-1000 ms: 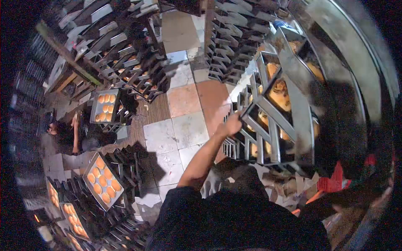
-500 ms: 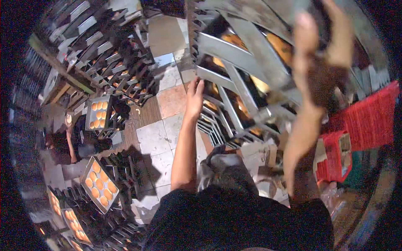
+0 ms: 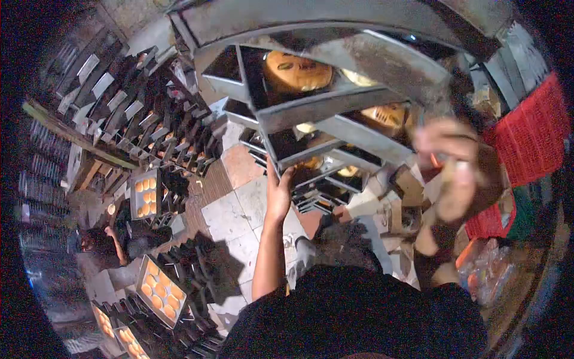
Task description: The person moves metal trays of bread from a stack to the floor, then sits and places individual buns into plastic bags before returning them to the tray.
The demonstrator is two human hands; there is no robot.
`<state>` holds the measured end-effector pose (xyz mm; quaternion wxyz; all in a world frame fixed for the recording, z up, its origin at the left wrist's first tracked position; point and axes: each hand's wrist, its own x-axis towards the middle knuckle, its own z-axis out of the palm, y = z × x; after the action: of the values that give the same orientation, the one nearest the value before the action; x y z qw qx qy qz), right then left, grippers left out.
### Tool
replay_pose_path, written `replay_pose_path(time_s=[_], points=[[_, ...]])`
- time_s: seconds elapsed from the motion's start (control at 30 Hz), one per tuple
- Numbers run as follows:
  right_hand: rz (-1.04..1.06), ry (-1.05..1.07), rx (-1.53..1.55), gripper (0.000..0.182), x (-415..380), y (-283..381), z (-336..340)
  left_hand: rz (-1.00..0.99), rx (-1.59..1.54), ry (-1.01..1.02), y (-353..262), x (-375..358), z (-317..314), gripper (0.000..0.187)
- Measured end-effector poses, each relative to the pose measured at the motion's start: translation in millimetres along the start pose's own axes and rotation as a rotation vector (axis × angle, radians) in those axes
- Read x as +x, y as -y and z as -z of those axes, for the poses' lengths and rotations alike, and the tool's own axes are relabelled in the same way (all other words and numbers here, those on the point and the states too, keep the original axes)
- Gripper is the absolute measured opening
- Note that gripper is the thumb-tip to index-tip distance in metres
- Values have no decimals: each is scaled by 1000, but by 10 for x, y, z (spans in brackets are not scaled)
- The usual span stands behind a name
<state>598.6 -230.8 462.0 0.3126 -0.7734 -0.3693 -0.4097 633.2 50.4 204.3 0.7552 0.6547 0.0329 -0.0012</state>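
Note:
A tall stack of metal baking trays, laid at crossed angles, stands in front of me with round brown buns inside. My left hand (image 3: 278, 192) grips the near left corner of one baking tray (image 3: 335, 107), thumb and fingers about its edge. A large bun (image 3: 297, 72) with dark marks on top shows in that tray. At the right end of the stack, my right hand (image 3: 448, 164) is smeared by motion, its fingers seemingly bent. Whether it holds anything I cannot make out. Another marked bun (image 3: 385, 115) sits in a tray just below.
A red crate (image 3: 532, 134) stands at the right, above a clear plastic bag (image 3: 487, 269). On the left are more stacked trays (image 3: 128, 107), a tray of buns (image 3: 161, 291) and another person (image 3: 116, 239) beside a bun tray (image 3: 145, 194). Pale tiles (image 3: 233, 215) cover the floor.
My left hand has closed on a tray corner. The right hand has come down from high at the right, and the upper trays now lie at a different angle.

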Motion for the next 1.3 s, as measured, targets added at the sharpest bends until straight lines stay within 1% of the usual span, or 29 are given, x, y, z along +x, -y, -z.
replay_pose_path(time_s=[0.07,0.13,0.2,0.23,0.27,0.3,0.33,0.37,0.43,0.47,0.5,0.53,0.57,0.6,0.63,0.67,0.7,0.77,0.8,0.83,0.87,0.9,0.93,0.97,1.03,1.13,1.17,1.23,1.3], points=[[-213,-201,76,27,-453,-572,431,15,-1,-59,-108,-49,-79,68],[-528,-614,285,23,-993,-1261,495,-35,30,-140,-10,-104,-112,65],[-822,-826,479,21,-964,-1787,453,74,39,-182,-14,-96,-147,54],[-1084,-799,445,23,-952,-2001,491,54,37,-229,-7,-101,-190,54],[-1138,-668,381,27,-1073,-2316,449,11,22,-288,-2,-91,-239,49],[-1232,-734,454,27,-1210,-2639,339,-35,5,-352,43,-87,-281,45],[-1162,-828,526,31,-1360,-2865,208,-28,30,-455,237,-70,-246,42],[-1128,-692,543,35,-1535,-3080,130,-74,240,-520,-14,-149,-398,47],[-890,-316,469,44,-1970,-3460,-19,124,453,-688,-308,-330,-737,62],[-774,-187,478,49,-2128,-3630,-95,145,675,-881,-269,-430,-966,69],[-872,-107,593,55,-1883,-3358,-59,192,912,-1067,-267,-501,-1183,77],[-873,-49,653,55,-1843,-3383,-115,129,940,-1197,-247,-552,-1457,83],[-886,4,746,55,-1804,-3400,-183,204,774,-1180,-389,-597,-1757,81],[-899,56,845,56,-1786,-3392,-239,140,675,-1150,-450,-605,-2113,78],[-890,68,972,57,-1789,-3370,-270,155,407,-971,-495,-586,-2306,71],[-953,290,768,55,-1554,-3096,-196,170,408,-982,-335,-496,-2459,62],[-916,393,716,54,-1579,-3143,-231,217,418,-908,-510,-451,-2586,54],[-820,588,610,53,-1624,-3238,-304,244,421,-956,-552,-256,-2708,50],[-900,427,667,41,-1525,-3135,-398,197,375,-1007,-498,-224,-2708,50],[-657,458,518,41,-1619,-3268,-415,154,332,-1049,-376,-207,-2660,49],[-425,446,354,42,-1712,-3400,-435,-10,347,-1070,-206,-189,-2591,49],[-143,575,164,46,-1784,-3498,-394,-174,356,-1087,-15,-172,-2517,49],[155,633,-6,51,-1859,-3595,-354,-162,198,-1064,139,-138,-2439,49],[-362,510,512,51,-1648,-3280,-389,-165,137,-1073,191,-128,-2392,51],[-876,339,1017,51,-1399,-2950,-369,-228,1,-1055,217,-155,-2355,56],[-976,542,965,52,-1255,-2758,-259,-209,-181,-834,-18,-525,-2305,56],[-1030,513,972,51,-1214,-2671,-247,-188,-332,-771,-146,-725,-2236,51],[-1081,474,980,50,-1266,-2727,-254,-254,-259,-1003,619,-933,-1609,70],[-739,506,834,38,-1358,-2907,-312,-117,-202,-1266,1061,-1077,-1205,79]])
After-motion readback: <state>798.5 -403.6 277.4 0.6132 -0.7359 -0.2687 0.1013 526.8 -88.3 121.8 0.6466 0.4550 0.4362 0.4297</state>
